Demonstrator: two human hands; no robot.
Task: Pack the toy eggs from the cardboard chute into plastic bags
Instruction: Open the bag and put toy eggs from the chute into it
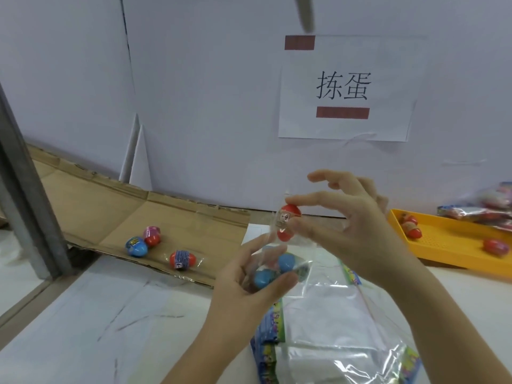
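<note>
At the left edge of the frame a grey metal post (25,189) is seen standing on the white table (83,314); just right of it the cardboard chute (110,212) is laid sloping down from the upper left towards the middle. Three toy eggs are left on its lower end: a blue egg (135,246) is touched by a pink and red egg (151,236), and a red egg with a label (180,259) is set a little apart to the right, near the front edge of the chute.

At lower centre the left hand (249,278) is raised over the table, fingers and thumb curled; a clear plastic bag (273,252) is gripped in it, and two blue eggs (286,261) are held inside the bag. Just above the bag a red egg in a clear wrapper (288,223) is pinched between thumb and forefinger of the right hand (354,231); the other fingers are spread.

Below the hands, at lower right of centre, a pile of flat plastic bags (332,328) with printed edges is laid on the table. On the wall at upper right a paper sign (346,87) is fixed. At the right edge a yellow tray (448,234) is placed on the table; several red eggs (412,228) are lying in it, and filled bags (487,209) are piled at its far end.
</note>
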